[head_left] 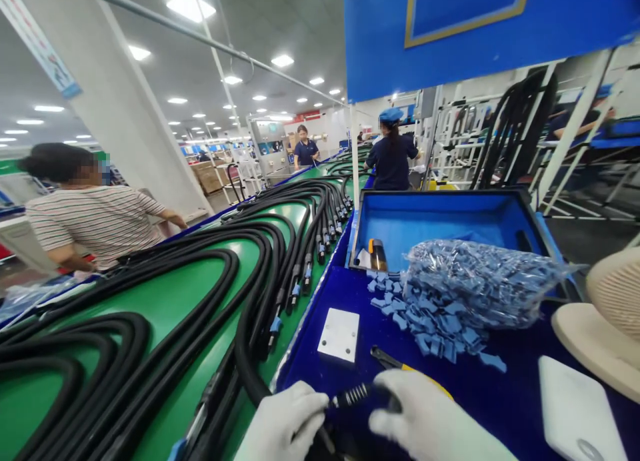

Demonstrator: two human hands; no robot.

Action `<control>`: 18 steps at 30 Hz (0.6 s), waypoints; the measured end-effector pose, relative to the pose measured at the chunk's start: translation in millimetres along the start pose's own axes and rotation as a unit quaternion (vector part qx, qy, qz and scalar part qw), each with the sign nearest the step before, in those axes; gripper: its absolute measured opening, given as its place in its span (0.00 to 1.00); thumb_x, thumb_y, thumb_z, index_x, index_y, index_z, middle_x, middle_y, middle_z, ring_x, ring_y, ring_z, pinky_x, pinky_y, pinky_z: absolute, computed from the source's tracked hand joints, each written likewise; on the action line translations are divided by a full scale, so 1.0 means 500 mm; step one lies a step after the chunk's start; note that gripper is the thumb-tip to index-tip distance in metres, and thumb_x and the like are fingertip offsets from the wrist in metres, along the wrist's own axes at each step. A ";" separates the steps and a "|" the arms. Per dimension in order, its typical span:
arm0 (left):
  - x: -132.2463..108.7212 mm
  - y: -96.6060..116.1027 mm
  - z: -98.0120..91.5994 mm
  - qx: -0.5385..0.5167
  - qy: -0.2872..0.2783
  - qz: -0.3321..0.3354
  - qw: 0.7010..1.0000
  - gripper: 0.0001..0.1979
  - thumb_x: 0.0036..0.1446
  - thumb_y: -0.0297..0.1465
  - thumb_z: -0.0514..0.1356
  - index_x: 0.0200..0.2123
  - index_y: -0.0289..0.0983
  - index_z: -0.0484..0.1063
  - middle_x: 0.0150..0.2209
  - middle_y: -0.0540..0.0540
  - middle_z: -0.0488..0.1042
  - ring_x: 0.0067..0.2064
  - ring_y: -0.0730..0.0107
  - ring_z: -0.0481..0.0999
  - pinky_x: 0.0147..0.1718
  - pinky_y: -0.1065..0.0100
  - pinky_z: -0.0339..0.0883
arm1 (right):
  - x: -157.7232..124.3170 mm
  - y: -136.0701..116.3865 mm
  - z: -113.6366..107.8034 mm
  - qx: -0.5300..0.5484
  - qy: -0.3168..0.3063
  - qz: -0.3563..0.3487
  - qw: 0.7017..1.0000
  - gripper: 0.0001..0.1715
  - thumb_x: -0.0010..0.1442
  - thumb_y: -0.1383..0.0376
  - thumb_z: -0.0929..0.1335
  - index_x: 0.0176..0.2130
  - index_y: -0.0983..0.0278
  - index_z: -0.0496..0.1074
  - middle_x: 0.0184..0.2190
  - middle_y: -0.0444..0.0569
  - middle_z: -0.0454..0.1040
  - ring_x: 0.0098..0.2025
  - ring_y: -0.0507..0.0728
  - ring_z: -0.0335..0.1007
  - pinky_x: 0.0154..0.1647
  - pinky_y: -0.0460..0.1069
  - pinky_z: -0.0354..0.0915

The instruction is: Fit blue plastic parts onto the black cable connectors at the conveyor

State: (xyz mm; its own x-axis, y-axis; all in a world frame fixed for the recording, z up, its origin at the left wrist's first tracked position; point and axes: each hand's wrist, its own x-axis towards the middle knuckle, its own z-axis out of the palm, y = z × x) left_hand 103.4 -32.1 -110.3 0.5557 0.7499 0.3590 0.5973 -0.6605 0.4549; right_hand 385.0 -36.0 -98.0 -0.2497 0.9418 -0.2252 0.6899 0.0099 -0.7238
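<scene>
My left hand (pixel 286 422), in a white glove, has its fingers closed around a black hose near its end, at the bottom middle. A ribbed dark fitting (pixel 353 395) on the hose's end lies between my two hands. My right hand (pixel 417 411), also gloved, curls its fingers around the black part just right of the ribs. Behind my right hand lies a cutter with a yellow and black handle (pixel 387 358), partly hidden by the glove. A white block with small holes (pixel 339 335) sits on the blue worktop just beyond my hands.
Many black hoses (pixel 260 247) with blue clips lie along the green conveyor (pixel 175 291) at left. A bag of blue clips (pixel 480 281) spills over the blue worktop (pixel 320 291) before a blue bin (pixel 445 211). A white phone (pixel 580 407) lies right. Co-workers stand along the line.
</scene>
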 end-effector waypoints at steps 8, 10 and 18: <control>0.120 0.040 -0.008 -0.231 0.004 -0.305 0.924 0.16 0.61 0.36 0.61 0.49 0.39 0.80 0.43 0.44 0.82 0.44 0.58 0.80 0.48 0.63 0.71 | 0.037 0.116 0.023 -0.224 0.162 0.019 0.961 0.06 0.54 0.74 0.66 0.33 0.64 0.70 0.35 0.54 0.72 0.36 0.61 0.70 0.38 0.53 0.61; 0.147 0.047 -0.018 -0.279 0.007 -0.336 0.900 0.21 0.59 0.38 0.62 0.52 0.34 0.79 0.39 0.43 0.82 0.39 0.59 0.79 0.42 0.63 0.71 | 0.033 0.105 0.005 -0.131 0.160 0.024 0.978 0.05 0.56 0.71 0.65 0.30 0.63 0.64 0.28 0.47 0.69 0.30 0.56 0.66 0.32 0.50 0.58; 0.180 0.057 -0.037 -0.306 0.000 -0.338 0.890 0.22 0.61 0.40 0.62 0.53 0.33 0.78 0.32 0.46 0.79 0.34 0.64 0.75 0.36 0.67 0.67 | 0.008 -0.018 -0.024 0.069 0.069 -0.236 0.967 0.13 0.53 0.72 0.68 0.41 0.61 0.74 0.42 0.51 0.77 0.43 0.60 0.74 0.45 0.51 0.68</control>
State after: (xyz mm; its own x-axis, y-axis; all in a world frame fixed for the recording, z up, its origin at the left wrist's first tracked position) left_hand 159.6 17.1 -49.8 0.1888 0.9680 -0.1655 0.3687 0.0863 0.9255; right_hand 385.9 -28.6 -84.7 -0.4161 0.8787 0.2340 0.4216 0.4145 -0.8065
